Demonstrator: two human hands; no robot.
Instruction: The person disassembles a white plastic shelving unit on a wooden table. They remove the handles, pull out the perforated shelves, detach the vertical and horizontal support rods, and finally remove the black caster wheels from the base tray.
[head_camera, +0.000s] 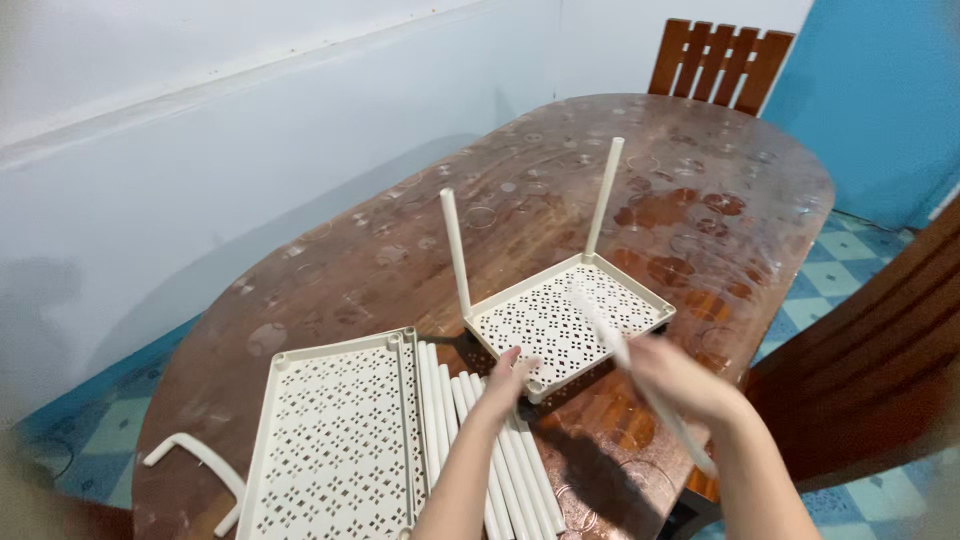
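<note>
Loose white tubes (505, 470) lie nearest, left hand (507, 378) steadying perforated shelf tray (565, 320) w/ open fingers; right hand (680, 375) grips a tube (610, 335), best kept vertical over tray's near corner socket.

Even soft light; glare on table (700, 150); right hand (680, 375) motion-blurred.

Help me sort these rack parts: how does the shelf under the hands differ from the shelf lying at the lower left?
The far shelf has two white tubes standing upright in its back corners; the near shelf has none fitted. The left hand touches the far shelf's front edge; no hand touches the near shelf, which lies beside a row of loose tubes. Both are cream, rectangular and perforated. The right hand holds another tube, blurred.
</note>
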